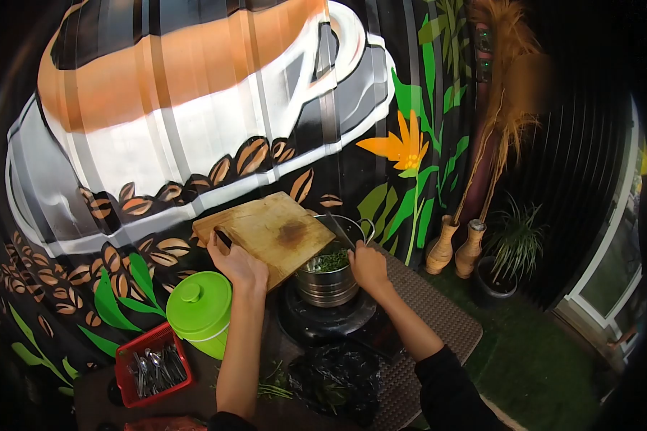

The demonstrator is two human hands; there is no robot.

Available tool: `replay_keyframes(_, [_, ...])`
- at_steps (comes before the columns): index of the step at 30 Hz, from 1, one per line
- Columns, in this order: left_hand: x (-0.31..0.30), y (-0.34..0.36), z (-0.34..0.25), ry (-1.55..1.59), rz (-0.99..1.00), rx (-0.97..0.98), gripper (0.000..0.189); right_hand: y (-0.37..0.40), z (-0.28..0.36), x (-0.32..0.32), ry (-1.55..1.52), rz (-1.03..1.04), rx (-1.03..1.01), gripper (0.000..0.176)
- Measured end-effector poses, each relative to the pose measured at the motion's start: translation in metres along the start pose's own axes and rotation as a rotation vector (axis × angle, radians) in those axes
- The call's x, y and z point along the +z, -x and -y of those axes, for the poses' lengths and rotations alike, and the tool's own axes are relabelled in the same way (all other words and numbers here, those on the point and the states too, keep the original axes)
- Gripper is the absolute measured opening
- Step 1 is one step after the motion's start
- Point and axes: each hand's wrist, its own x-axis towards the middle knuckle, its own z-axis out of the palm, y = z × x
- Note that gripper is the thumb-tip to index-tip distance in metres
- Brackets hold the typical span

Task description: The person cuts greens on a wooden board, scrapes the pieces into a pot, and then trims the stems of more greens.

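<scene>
Gripping a tilted board [269,226], the left hand [240,269] could drop it onto the greens [332,261] if its hold slackened; the pot [327,292] sits just beside the right hand [369,268], whose fingers clasp a knife [341,230].

At left, a red plastic basket [124,379] of metal cutlery [158,371], just beside a bright-green, round-lidded container [198,305]. Behind, a painted coffee-cup mural [172,144]. At right, two tan, curved vases [444,248], a spiky green plant [515,241] in a dark planter [496,289], a white-framed glass door [611,286].
</scene>
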Motion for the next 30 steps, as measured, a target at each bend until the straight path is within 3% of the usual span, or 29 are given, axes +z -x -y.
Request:
replay_keyframes(2, [0.002, 0.006, -0.005, -0.011, -0.002, -0.021, 0.082, -0.004, -0.005, -0.002, -0.121, -0.023, 0.071, 0.025])
replay_keyframes(5, [0.002, 0.014, -0.012, 0.011, -0.016, -0.067, 0.084, -0.009, -0.01, -0.013, -1.123, 0.35, 0.35, 0.034])
replay_keyframes(7, [0.004, 0.02, -0.017, 0.048, -0.028, -0.087, 0.085, -0.009, -0.001, -0.016, -1.253, 0.371, 0.421, 0.039])
replay_keyframes(9, [0.01, 0.026, -0.023, 0.083, -0.18, -0.085, 0.082, -0.011, 0.002, -0.02, -1.462, 0.473, 0.463, 0.039])
replay_keyframes(16, [0.016, 0.035, -0.039, 0.133, -0.245, -0.075, 0.067, -0.009, 0.002, -0.025, -1.383, 0.512, 0.369, 0.04])
replay_keyframes(25, [-0.005, 0.021, -0.045, 0.107, -0.215, -0.071, 0.069, 0.018, -0.057, -0.051, -1.28, 0.725, 0.32, 0.039])
replay_keyframes(27, [0.002, 0.024, -0.039, 0.062, -0.183, -0.016, 0.072, 0.021, -0.06, -0.058, -1.24, 0.693, 0.337, 0.038])
replay_keyframes(29, [0.004, 0.025, -0.034, 0.013, -0.157, 0.031, 0.075, 0.024, -0.051, -0.064, -0.927, 0.448, 0.295, 0.037])
replay_keyframes(30, [0.004, 0.024, -0.031, 0.051, -0.095, -0.027, 0.078, 0.023, -0.044, -0.059, -0.917, 0.384, 0.254, 0.036])
